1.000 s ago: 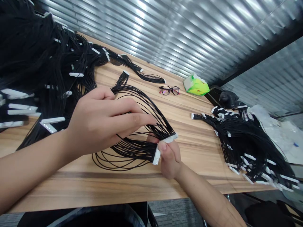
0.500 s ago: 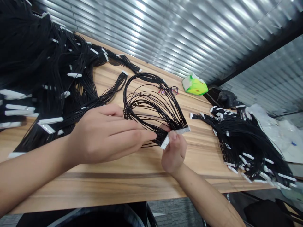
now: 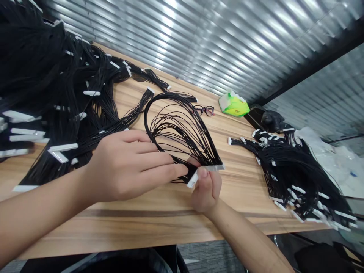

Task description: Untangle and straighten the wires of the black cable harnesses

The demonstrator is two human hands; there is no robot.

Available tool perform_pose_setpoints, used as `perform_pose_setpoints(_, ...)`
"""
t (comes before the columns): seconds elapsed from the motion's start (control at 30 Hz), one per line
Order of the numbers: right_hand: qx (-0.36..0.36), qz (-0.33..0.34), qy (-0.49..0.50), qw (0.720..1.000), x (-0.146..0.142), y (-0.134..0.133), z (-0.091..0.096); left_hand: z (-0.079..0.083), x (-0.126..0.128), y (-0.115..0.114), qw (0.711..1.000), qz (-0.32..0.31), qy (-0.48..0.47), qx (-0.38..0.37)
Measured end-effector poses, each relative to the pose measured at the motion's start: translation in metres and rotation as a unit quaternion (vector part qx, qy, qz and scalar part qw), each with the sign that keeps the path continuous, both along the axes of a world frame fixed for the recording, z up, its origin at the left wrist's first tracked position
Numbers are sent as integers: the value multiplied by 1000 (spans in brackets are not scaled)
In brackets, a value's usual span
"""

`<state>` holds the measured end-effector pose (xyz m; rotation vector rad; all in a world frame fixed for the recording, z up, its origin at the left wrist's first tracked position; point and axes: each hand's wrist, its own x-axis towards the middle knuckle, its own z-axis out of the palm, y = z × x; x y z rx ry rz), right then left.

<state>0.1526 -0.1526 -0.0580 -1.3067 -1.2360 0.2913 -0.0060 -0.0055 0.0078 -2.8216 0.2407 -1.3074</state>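
A looped black wire harness [image 3: 179,129] with white connectors at both ends stands up over the wooden table [image 3: 159,212]. My right hand [image 3: 206,189] pinches the two white connectors [image 3: 204,172] together at the loop's base. My left hand [image 3: 127,165] lies over the wires just left of the connectors, with its fingers closed on the bundle. The loop arches up and away from both hands.
A big heap of black harnesses [image 3: 42,87] covers the left of the table. A smaller pile of harnesses [image 3: 295,170] lies at the right edge. Glasses [image 3: 204,110] and a green tissue pack [image 3: 234,104] rest at the far side, below metal blinds.
The harness went from lying flat and spread on the table to a tighter upright loop. My left hand slid along the wires toward the connectors. My right hand stayed on the connectors.
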Motion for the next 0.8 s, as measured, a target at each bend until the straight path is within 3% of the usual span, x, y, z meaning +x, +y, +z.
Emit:
perform_pose_setpoints(0.23,3,8,3,1000,0,4,6,2,4,-5,999,5,-1,-36)
perform_pose_setpoints(0.5,-1,14,-12,1000,-1,0,11,-4,0,-6,1000,15,-22,-6)
perform_pose_setpoints(0.6,-9,10,-39,999,-1,-1,13,-1,0,-5,1000,10,-6,-8)
perform_pose_setpoints(0.7,-19,-10,-84,996,0,2,17,2,3,-5,998,-1,33,-56)
perform_pose_setpoints(0.8,-17,-5,-117,993,2,5,22,5,7,-7,992,26,95,-85)
